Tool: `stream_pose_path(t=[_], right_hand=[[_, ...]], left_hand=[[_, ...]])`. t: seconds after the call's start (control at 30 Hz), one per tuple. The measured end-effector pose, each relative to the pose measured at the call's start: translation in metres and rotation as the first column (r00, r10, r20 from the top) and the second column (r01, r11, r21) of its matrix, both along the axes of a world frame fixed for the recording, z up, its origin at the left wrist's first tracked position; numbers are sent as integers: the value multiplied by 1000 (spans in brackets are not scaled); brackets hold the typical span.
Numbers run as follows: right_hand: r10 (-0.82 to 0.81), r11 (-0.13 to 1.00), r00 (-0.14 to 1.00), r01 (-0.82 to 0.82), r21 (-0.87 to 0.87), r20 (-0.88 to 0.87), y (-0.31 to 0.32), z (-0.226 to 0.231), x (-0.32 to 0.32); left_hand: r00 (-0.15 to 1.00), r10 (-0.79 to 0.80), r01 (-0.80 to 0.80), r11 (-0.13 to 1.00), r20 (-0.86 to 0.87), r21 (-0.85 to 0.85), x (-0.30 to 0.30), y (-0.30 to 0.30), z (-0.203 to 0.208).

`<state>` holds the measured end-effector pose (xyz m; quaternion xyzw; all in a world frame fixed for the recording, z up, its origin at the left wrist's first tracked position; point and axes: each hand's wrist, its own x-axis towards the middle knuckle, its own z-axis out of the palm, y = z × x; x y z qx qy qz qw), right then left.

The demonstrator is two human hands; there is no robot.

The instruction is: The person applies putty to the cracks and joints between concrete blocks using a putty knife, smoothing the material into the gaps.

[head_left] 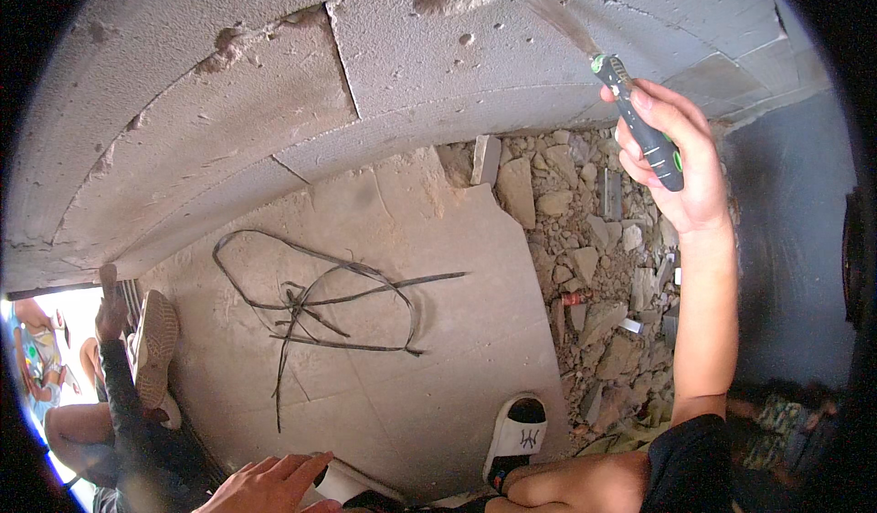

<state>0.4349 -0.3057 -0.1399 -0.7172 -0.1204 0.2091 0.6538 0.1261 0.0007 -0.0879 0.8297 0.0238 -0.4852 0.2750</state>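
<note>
A putty knife [644, 129] with a black and green handle is gripped in my right hand [681, 152], raised at the upper right. Its thin metal blade [557, 20] points up and left, with the tip at a chipped hollow in the grey block wall [429, 56]. Whether the tip presses into the block, I cannot tell. At the bottom edge my left hand [269, 486] has its fingers stretched out and holds nothing. It is nearest to my white shoe, partly hidden behind it. My other white shoe [518, 431] stands on the concrete slab [457, 367].
A tangled black strap [338, 298] lies on the slab. Broken rubble [594, 266] fills the ground to the right, beside a dark grey panel [786, 230]. At left, another person's dark sleeve [119, 376] and shoe sole [153, 349] are close to the wall.
</note>
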Motion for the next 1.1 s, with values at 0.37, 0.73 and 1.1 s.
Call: stream_pose_path(t=[0.37, 0.73, 1.1], right_hand=[[68, 992, 829, -114, -48, -555, 2, -42, -33], [259, 706, 963, -240, -667, -73, 5, -178, -53], [266, 604, 963, -200, -772, -42, 15, -233, -98]], left_hand=[[998, 16, -18, 999, 67, 29, -7, -2, 14], [993, -5, -1, 999, 117, 50, -26, -8, 24], [982, -157, 159, 987, 101, -5, -61, -5, 17]])
